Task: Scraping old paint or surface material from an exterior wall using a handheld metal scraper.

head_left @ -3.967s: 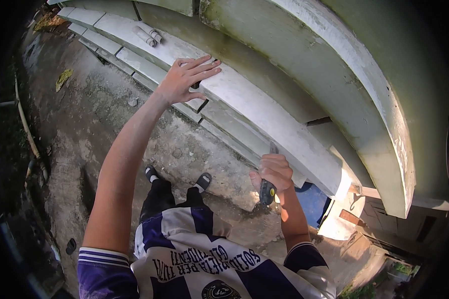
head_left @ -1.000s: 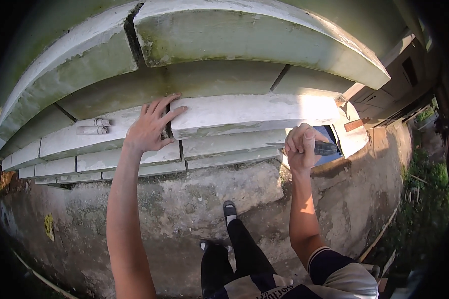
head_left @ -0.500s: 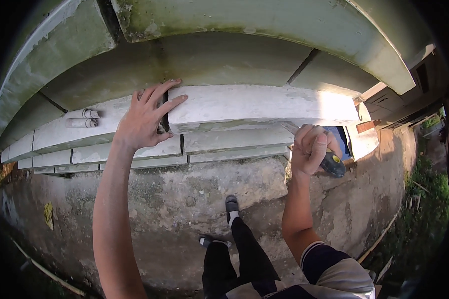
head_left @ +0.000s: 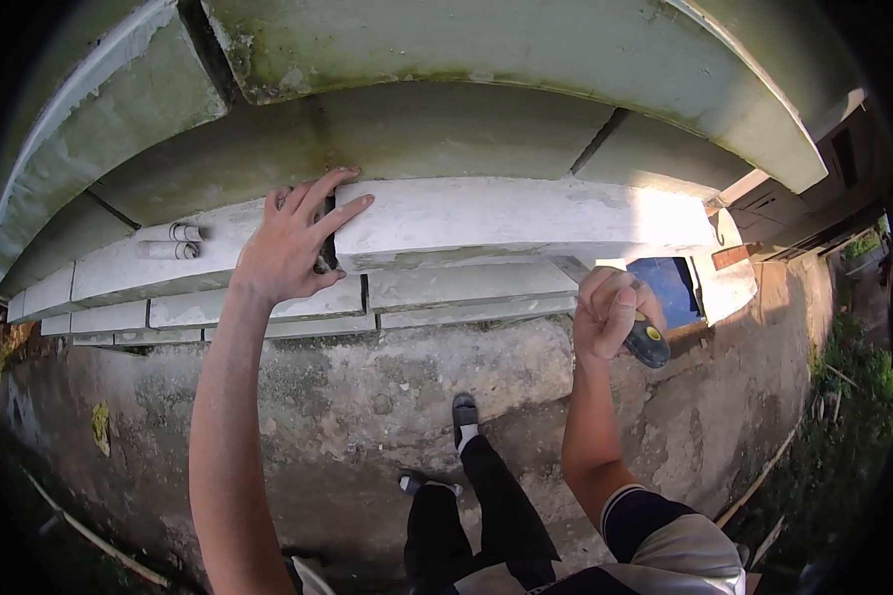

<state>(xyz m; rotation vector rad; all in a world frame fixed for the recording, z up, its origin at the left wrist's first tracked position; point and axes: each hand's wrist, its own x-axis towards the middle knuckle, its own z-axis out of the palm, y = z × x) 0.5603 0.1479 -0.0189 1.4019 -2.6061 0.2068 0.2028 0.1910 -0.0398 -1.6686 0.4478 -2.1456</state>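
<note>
My left hand [head_left: 293, 238] rests with spread fingers over a dark gap in the whitened ledge [head_left: 506, 213], its thumb at the lower edge of the gap. Nothing is gripped in it. Toward the right, my right hand [head_left: 610, 307] is wrapped round the handle of a scraper [head_left: 648, 344], dark grey with a yellow spot at its butt. The thin metal blade points up and left, close under the front lower edge of the ledge. Whether the blade touches the ledge I cannot tell.
Two rolled pieces of greyish paper or cloth [head_left: 169, 241] lie on the ledge at left. A blue thing [head_left: 665, 291] and a pale board [head_left: 727, 268] are beyond my right hand. Greenish blocks [head_left: 526, 45] overhang above. Below is rough concrete ground [head_left: 347, 397], with my feet on it.
My right hand with the scraper has shifted slightly left and down, uncovering more of the blue thing. My left hand keeps its place on the ledge.
</note>
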